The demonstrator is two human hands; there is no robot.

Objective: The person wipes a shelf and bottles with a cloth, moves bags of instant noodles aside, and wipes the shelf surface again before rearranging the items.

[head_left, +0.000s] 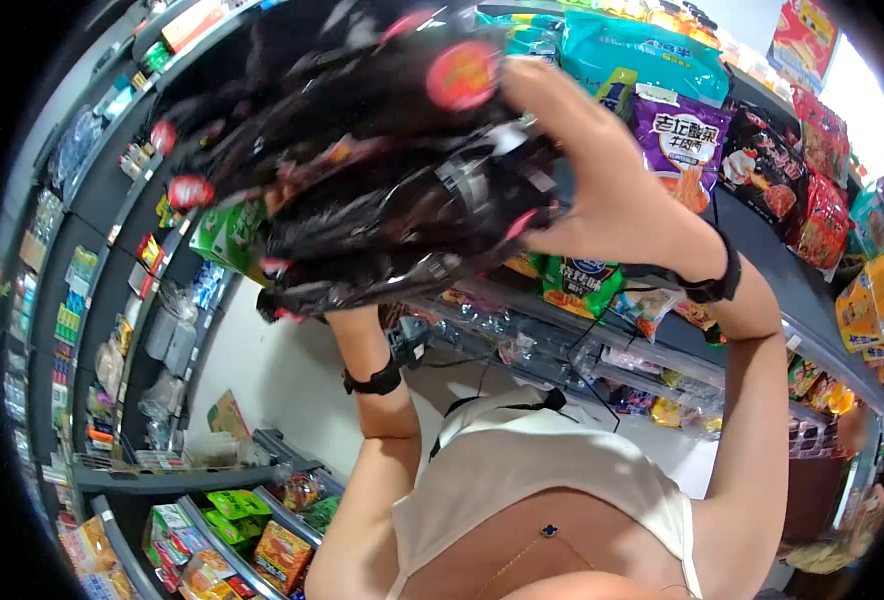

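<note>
The wrapped packs (382, 170) are raised before the person's chest, the right hand (602, 170) at their right end and the left forearm (387, 420) reaching up beneath them. Past the right hand, bags (680, 140) stand along a shelf (802, 285) — more goods lie on tiers below it. Tall shelving (82, 235) runs up the left side; at lower left, packets (237, 515) sit in a low rack (202, 480).

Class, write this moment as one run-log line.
right hand: gripping black packs | left wrist: below packs, hand mostly hidden | purple pack: on shelf
</note>
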